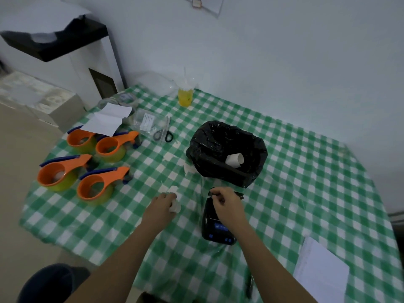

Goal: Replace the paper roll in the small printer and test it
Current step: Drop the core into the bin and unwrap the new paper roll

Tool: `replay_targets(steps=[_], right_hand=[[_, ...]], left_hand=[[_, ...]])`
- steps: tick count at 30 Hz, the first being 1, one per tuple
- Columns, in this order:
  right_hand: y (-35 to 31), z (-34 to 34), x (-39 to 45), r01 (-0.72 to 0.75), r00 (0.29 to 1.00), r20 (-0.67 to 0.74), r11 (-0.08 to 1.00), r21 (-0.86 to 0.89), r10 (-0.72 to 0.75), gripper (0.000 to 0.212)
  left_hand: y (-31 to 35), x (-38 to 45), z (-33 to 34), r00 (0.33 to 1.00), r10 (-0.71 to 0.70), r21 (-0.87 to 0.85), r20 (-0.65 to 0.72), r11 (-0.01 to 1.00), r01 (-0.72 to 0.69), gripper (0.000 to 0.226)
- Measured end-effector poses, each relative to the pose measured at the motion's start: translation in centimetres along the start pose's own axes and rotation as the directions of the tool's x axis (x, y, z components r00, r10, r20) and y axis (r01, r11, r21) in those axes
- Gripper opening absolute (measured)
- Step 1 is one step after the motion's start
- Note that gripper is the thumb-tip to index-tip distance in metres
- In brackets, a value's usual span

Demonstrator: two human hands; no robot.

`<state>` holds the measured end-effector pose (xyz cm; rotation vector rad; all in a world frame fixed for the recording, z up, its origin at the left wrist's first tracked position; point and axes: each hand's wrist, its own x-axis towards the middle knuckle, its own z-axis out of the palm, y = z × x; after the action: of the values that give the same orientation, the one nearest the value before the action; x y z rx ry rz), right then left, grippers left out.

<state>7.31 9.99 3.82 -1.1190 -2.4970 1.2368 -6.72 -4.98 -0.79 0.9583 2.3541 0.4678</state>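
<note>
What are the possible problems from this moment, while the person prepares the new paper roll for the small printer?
1. The left hand holds the white paper roll off to the side of the printer; its loose end might unwind or crumple.
2. The right hand works at the printer's far end, close to the black bin bag; a small part could drop in there.
3. The scene is dim, so the roll may be loaded backwards.
</note>
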Motion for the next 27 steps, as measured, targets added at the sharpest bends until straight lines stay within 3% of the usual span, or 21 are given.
replay_targets(steps=[3,5,10,14,19,23,25,27], right_hand=[[-0.6,-0.5,-0.7,0.047,0.999,-0.023,0.995,0.086,-0.046,0.017],[-1.6,-1.2,-1.3,0.088,0.996,-0.046,0.972,0.216,-0.08,0.018],[-3.9,-3.9,-3.4,0.05,0.995,0.044,0.825,0.563,-0.091,0.025],[-4.5,-5.7,-4.7,0.095,0.991,0.018,0.78,0.619,-0.135,0.031],[-4.6,-6.8,-5.3,0.073,0.995,0.006,0.783,0.618,-0.097,0.031],[-4.7,-6.8,-5.7,0.07,0.998,-0.047,0.776,0.627,-0.053,0.032],[-4.6,-6.8,-5.6,0.069,0.995,-0.103,0.79,0.609,-0.008,0.03],[-4.5,-6.9,-5.6,0.062,0.991,-0.133,0.805,0.589,0.021,0.029]], left_hand=[[2.5,-1.1,-2.1,0.994,0.043,-0.422,-0.102,0.903,-0.083,0.047],[4.6,-2.0,-3.7,0.991,0.098,-0.581,-0.094,0.803,-0.134,0.044],[8.8,-3.7,-6.3,0.976,0.218,-0.778,-0.024,0.609,-0.155,0.037],[10.8,-4.2,-6.8,0.968,0.252,-0.873,0.008,0.474,-0.116,0.038],[12.4,-4.3,-7.0,0.969,0.247,-0.848,0.002,0.514,-0.129,0.011],[13.2,-4.4,-7.4,0.973,0.23,-0.738,-0.007,0.655,-0.16,0.013],[12.7,-4.0,-7.2,0.967,0.232,-0.622,-0.107,0.743,-0.247,0.033],[12.1,-3.5,-7.1,0.905,0.302,-0.413,-0.299,0.814,-0.408,0.043]])
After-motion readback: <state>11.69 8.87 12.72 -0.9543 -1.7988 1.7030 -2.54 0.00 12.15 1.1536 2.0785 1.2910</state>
